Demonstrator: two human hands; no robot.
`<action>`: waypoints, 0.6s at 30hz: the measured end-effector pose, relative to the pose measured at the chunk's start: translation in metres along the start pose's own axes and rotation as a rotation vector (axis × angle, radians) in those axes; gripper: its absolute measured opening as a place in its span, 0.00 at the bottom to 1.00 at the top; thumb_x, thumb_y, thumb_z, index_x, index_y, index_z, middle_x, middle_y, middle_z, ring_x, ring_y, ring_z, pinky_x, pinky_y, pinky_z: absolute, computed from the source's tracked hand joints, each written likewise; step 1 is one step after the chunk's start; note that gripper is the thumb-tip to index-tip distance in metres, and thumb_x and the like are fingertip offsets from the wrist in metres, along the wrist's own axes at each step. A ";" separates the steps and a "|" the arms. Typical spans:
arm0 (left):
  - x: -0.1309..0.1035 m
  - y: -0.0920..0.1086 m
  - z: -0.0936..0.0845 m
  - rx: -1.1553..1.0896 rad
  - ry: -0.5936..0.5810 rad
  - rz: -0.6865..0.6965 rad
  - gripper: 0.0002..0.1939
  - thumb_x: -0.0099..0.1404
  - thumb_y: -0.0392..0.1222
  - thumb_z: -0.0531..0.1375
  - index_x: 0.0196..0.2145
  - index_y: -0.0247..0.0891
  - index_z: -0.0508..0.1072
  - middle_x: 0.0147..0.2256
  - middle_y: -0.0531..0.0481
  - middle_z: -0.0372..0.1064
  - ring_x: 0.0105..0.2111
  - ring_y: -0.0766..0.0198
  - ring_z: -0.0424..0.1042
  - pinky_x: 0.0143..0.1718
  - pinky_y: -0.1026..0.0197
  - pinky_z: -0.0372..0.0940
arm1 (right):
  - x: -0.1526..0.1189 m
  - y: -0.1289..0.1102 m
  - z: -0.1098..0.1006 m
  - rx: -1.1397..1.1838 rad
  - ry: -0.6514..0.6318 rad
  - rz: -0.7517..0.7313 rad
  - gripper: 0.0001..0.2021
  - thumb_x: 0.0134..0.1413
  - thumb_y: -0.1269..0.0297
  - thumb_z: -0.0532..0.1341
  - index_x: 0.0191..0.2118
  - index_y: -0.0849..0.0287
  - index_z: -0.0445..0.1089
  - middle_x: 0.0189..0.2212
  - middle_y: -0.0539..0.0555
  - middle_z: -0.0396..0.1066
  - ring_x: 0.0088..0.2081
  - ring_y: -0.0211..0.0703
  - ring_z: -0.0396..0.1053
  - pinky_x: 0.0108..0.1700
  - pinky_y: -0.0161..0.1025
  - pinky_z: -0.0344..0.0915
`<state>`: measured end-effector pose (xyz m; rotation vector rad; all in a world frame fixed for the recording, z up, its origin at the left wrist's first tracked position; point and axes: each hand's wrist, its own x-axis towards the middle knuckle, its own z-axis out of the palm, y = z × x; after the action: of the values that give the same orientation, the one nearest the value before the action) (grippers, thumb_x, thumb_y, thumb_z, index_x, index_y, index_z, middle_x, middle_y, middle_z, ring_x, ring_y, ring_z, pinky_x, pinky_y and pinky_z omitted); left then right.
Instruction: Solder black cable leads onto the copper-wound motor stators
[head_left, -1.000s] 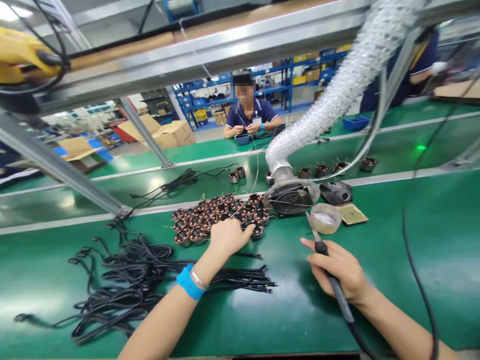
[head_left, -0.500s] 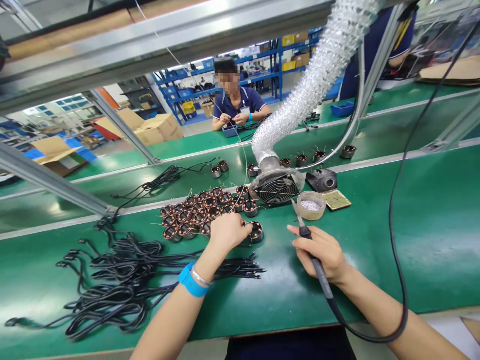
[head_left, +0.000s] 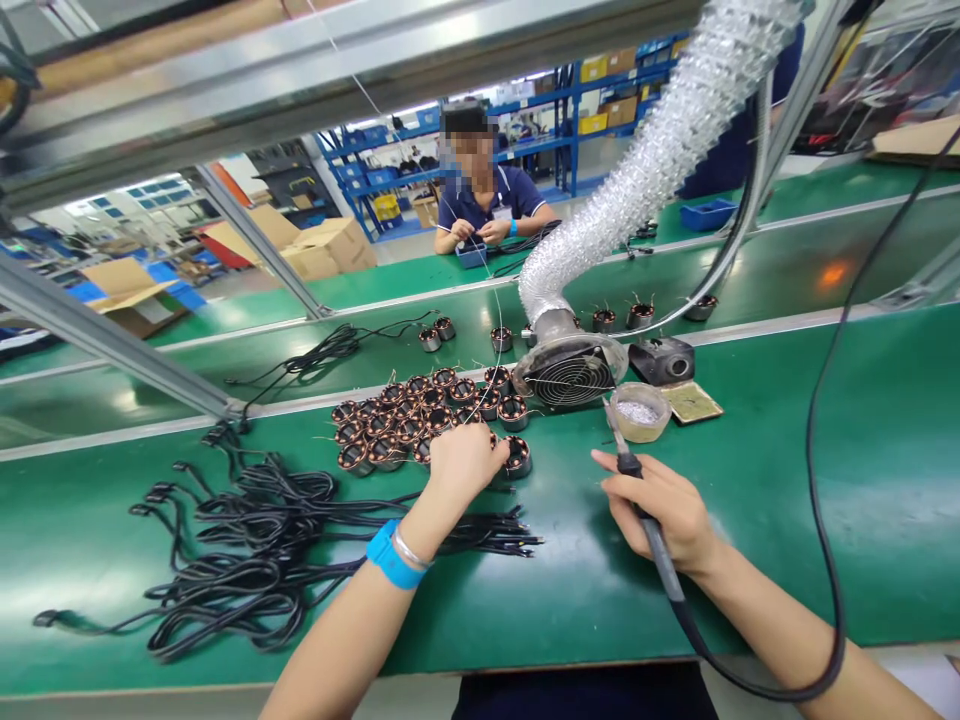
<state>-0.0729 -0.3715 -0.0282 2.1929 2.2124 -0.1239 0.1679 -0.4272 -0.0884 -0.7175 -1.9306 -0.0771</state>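
In my right hand [head_left: 664, 510] is a soldering iron [head_left: 654, 535], gripped like a pen, its tip pointing up beside a round tub [head_left: 641, 412] of silvery bits. My left hand [head_left: 466, 465] is closed around a thin solder wire [head_left: 498, 310] that hangs down from above; its fingertips are hidden from me. Close by its thumb stands a copper-wound motor stator [head_left: 517, 457], partly covered by the hand. More stators [head_left: 390, 425] are grouped behind and to the left. Black cables [head_left: 255, 540] lie under and left of my left forearm, their stripped ends near the wrist.
A fume extractor fan [head_left: 571, 375] with a foil duct [head_left: 637, 160] stands behind the stators. Right of it are a black iron holder [head_left: 661, 360] and a square sponge tray [head_left: 691, 402]. The iron's cord loops at right. A co-worker [head_left: 487, 200] sits across the bench.
The whole view has shifted, so the bench things appear slightly further right. Both hands keep nearly the same pose and grip; the iron stays beside the tub.
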 end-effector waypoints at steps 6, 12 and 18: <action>0.049 -0.025 -0.030 -0.054 -0.013 0.019 0.20 0.61 0.61 0.58 0.34 0.44 0.80 0.36 0.44 0.79 0.41 0.51 0.77 0.41 0.57 0.68 | 0.001 0.004 -0.004 -0.018 0.053 0.015 0.15 0.51 0.82 0.60 0.42 0.58 0.70 0.36 0.59 0.77 0.43 0.53 0.77 0.39 0.46 0.77; 0.179 -0.015 -0.056 -0.114 0.013 -0.027 0.16 0.70 0.48 0.56 0.49 0.37 0.74 0.50 0.41 0.72 0.50 0.54 0.72 0.51 0.51 0.67 | -0.004 0.020 -0.008 -0.111 0.102 0.043 0.14 0.51 0.80 0.60 0.42 0.58 0.70 0.36 0.60 0.77 0.40 0.54 0.78 0.37 0.47 0.78; 0.241 0.005 -0.044 -0.121 -0.095 -0.091 0.19 0.68 0.45 0.60 0.53 0.35 0.69 0.51 0.41 0.68 0.48 0.55 0.71 0.47 0.49 0.70 | -0.008 0.033 -0.014 -0.207 0.100 0.093 0.13 0.51 0.75 0.61 0.42 0.55 0.72 0.41 0.58 0.77 0.38 0.53 0.78 0.34 0.48 0.78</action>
<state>-0.0685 -0.1283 -0.0024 1.9839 2.2071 -0.0915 0.1990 -0.4087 -0.0971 -0.9227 -1.8078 -0.2534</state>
